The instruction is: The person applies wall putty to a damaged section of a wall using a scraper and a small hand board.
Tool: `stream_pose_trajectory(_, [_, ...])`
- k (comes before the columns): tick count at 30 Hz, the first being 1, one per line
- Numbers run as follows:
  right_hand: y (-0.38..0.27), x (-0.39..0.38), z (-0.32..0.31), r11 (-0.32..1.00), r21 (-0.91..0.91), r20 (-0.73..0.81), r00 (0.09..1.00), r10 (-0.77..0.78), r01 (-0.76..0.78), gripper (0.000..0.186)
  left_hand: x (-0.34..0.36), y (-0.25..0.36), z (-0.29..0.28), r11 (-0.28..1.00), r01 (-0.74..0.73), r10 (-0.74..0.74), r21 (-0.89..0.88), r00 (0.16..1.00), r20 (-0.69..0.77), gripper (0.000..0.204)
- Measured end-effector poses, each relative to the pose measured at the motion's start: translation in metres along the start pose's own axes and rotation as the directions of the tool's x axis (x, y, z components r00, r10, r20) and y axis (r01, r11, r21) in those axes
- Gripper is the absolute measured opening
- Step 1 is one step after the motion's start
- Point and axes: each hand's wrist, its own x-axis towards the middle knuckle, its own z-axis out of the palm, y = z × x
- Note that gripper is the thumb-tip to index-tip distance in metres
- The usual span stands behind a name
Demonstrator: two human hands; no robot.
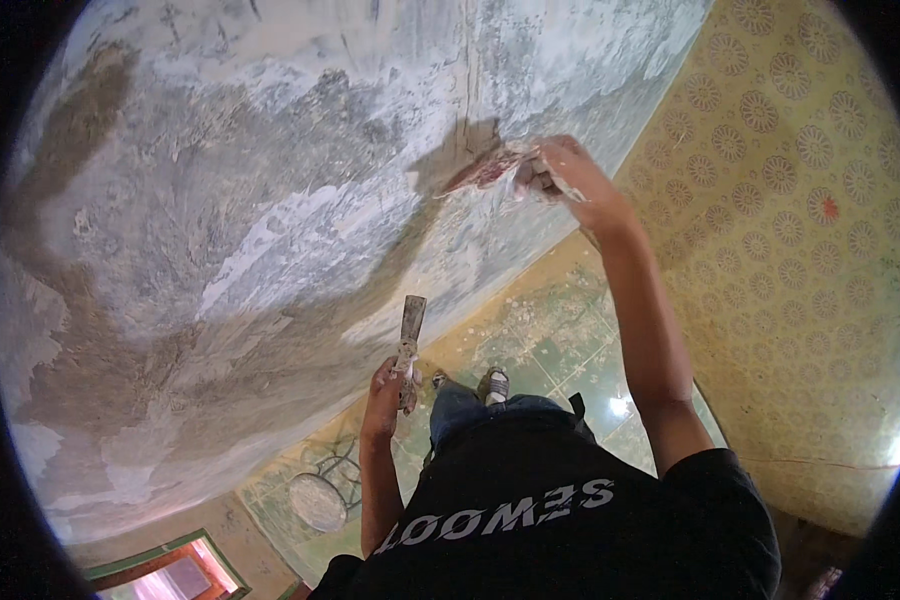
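My right hand (565, 180), smeared with white plaster, is closed round a plaster-caked spreading blade (488, 170) with reddish patches. The blade is held at the wall (300, 230), which is coated in patchy grey and white plaster; whether its edge touches cannot be made out. Lower down on the left, my left hand (380, 392) grips a putty knife (411, 325) by its crusted handle. Its narrow blade points up, away from me, and is stained with dried plaster.
Yellow patterned wallpaper (770, 200) covers the adjoining wall on the right. Below lies a green tiled floor (560, 345) spotted with plaster, where my feet stand. A round-topped stool (317, 502) stands at lower left, near a green-framed opening (175, 565).
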Motion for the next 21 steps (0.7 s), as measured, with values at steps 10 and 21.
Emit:
stream_pose_trajectory(10, [0.011,-0.125,-0.053,0.992,-0.036,-0.298,0.949,0.102,-0.117,0.027,-0.017,0.0,0.056,0.994,0.018,-0.023,0.111,0.999,0.049,0.027])
stream_pose_trajectory(21, [0.234,-0.041,-0.028,0.854,0.032,-0.337,0.798,0.499,-0.52,0.035,-0.012,0.006,0.071,1.0,-0.013,0.013,0.012,1.0,0.005,0.026])
